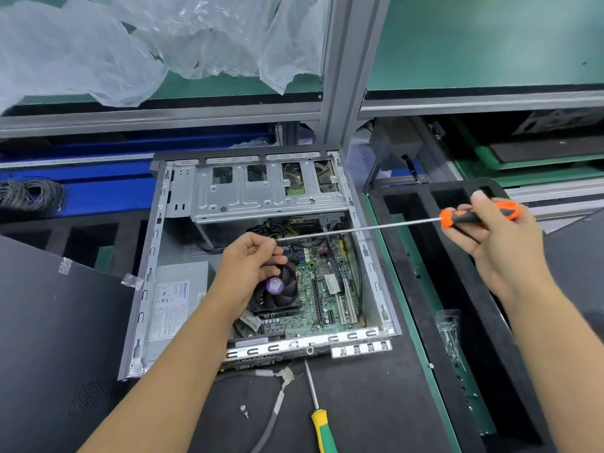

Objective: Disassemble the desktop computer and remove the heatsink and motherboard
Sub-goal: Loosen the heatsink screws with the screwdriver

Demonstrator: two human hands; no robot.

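R hand (496, 243) grips long orange-black-handled screwdriver (470, 216) | L hand (253, 266) pinches its steel shaft tip over black finned heatsink w/ fan (277, 294) | green motherboard (327, 282) seated in open grey metal desktop case (150, 276) | step (my guess): seat bit square in heatsink screw, steady shaft, avoid slipping onto board

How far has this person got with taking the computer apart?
Early on. Done: the case lies open with its side cover off. In hand: the right hand holds an orange screwdriver, its tip at the left hand over the heatsink fan. Left: the fan and the motherboard are not yet removed.
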